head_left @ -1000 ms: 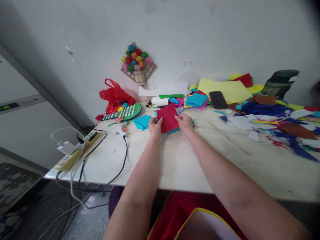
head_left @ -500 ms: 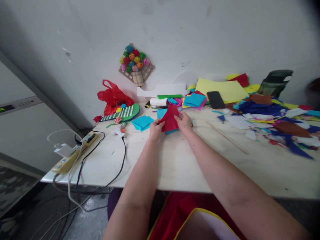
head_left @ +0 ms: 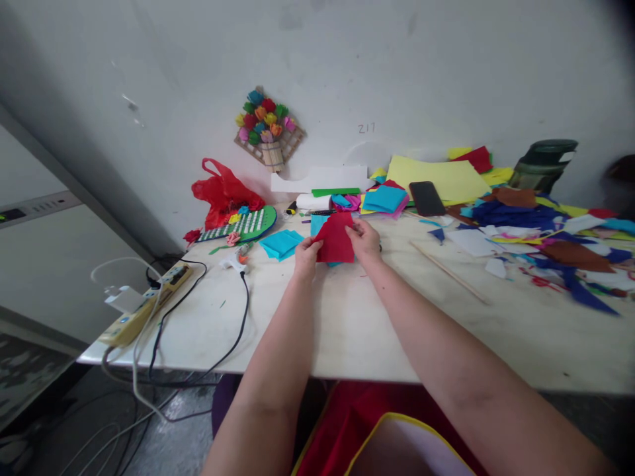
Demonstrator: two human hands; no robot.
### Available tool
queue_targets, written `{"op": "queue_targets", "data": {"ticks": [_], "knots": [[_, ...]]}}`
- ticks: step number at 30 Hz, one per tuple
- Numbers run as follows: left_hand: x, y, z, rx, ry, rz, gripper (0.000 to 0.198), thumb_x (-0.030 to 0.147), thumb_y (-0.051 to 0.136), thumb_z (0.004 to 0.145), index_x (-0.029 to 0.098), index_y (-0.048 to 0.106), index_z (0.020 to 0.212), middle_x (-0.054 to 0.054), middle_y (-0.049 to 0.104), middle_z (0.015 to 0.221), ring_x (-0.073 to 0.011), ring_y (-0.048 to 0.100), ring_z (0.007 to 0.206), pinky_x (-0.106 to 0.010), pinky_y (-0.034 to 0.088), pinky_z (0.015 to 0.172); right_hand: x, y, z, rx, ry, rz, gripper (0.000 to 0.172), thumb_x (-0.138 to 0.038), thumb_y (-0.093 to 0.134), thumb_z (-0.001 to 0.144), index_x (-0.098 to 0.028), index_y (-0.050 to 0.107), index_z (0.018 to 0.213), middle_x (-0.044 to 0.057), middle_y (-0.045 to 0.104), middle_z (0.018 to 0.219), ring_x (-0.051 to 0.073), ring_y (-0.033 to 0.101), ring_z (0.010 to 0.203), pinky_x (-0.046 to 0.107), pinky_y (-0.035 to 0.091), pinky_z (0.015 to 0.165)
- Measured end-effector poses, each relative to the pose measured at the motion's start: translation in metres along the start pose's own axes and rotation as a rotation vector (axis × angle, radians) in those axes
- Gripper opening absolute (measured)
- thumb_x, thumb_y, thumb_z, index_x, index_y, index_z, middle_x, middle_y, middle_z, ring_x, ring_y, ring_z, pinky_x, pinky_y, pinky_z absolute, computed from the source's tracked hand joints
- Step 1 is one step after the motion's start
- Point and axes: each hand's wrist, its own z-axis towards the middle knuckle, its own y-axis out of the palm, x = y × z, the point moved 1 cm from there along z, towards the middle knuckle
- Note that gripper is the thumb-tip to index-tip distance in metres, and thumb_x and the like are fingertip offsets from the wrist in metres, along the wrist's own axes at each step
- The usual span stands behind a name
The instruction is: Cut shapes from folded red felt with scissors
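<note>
Against a pale wall (head_left: 317,66): white tabletop (head_left: 357,324), cluttered along far edge and right side. Mid-width, nearer the far edge: red sheet (head_left: 338,239), in front of a blue sheet (head_left: 319,223). Grip of left hand (head_left: 307,254): thumb and fingers pinching red sheet's left side. Grip of right hand (head_left: 364,239): pinching its right side.

Risks, as judged: could crease or tear red sheet with an uneven pull; could lose a corner from a light pinch; could drag blue sheet along if touching. Can't tell if touching.

Just left of left hand: blue stack (head_left: 281,244), easy to knock askew. Toward left edge: glue gun (head_left: 233,263), cord (head_left: 245,304) curving to near edge; could yank the gun by catching cord with left forearm (head_left: 275,330). By near-left corner: power strip (head_left: 143,311), more cables hanging off.

Right of right hand: stick (head_left: 449,273), slantwise, in the way of sideways moves. Beyond, toward right edge: scraps (head_left: 501,241); could lose small pieces among them. Along far edge: red bag (head_left: 223,195), phone (head_left: 427,199), yellow sheet (head_left: 436,178), bottle (head_left: 543,164).
</note>
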Motion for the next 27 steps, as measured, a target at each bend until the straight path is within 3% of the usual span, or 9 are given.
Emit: {"op": "queue_targets", "data": {"ticks": [7, 13, 19, 23, 27], "knots": [[0.002, 0.001, -0.001, 0.050, 0.015, -0.058, 0.024, 0.025, 0.066, 0.051, 0.014, 0.061, 0.071, -0.003, 0.064, 0.067, -0.0151, 0.057, 0.061, -0.028, 0.044, 0.062, -0.011, -0.005, -0.006, -0.118, 0.199, 0.155, 0.025, -0.042, 0.062, 0.063, -0.018, 0.055, 0.061, -0.004, 0.052, 0.052, 0.011, 0.048, 0.053, 0.023, 0.042, 0.053], [0.004, 0.001, -0.001, 0.104, 0.042, -0.139, 0.025, 0.026, 0.064, 0.051, 0.015, 0.060, 0.073, -0.002, 0.063, 0.067, -0.0144, 0.056, 0.060, -0.028, 0.043, 0.061, -0.012, 0.001, -0.014, -0.395, 0.383, 0.209, 0.020, -0.033, 0.068, 0.058, -0.016, 0.061, 0.066, -0.002, 0.058, 0.055, 0.013, 0.053, 0.051, 0.025, 0.045, 0.048], [0.009, 0.000, 0.000, 0.095, 0.024, -0.120, 0.024, 0.024, 0.057, 0.056, 0.015, 0.062, 0.078, -0.002, 0.064, 0.074, -0.0146, 0.056, 0.069, -0.026, 0.042, 0.066, -0.010, 0.003, -0.012, -0.248, 0.385, 0.115, 0.017, -0.031, 0.063, 0.066, -0.015, 0.063, 0.072, 0.003, 0.064, 0.067, 0.016, 0.057, 0.053, 0.029, 0.050, 0.046], [0.013, -0.005, 0.001, 0.064, -0.028, 0.003, 0.036, 0.021, 0.050, 0.059, 0.016, 0.064, 0.092, -0.002, 0.062, 0.076, -0.0140, 0.054, 0.067, -0.026, 0.042, 0.061, -0.011, 0.000, -0.011, -0.205, 0.389, 0.145, 0.018, -0.029, 0.060, 0.069, -0.014, 0.065, 0.079, 0.005, 0.066, 0.076, 0.015, 0.059, 0.055, 0.028, 0.051, 0.044], [0.018, -0.021, 0.007, 0.206, 0.097, 0.227, 0.045, 0.015, 0.051, 0.058, 0.017, 0.063, 0.101, -0.003, 0.061, 0.078, -0.0141, 0.054, 0.068, -0.027, 0.044, 0.066, -0.013, -0.002, -0.012, -0.160, 0.389, 0.168, 0.021, -0.027, 0.059, 0.070, -0.015, 0.065, 0.086, 0.004, 0.067, 0.076, 0.013, 0.057, 0.051, 0.023, 0.048, 0.038]]}}
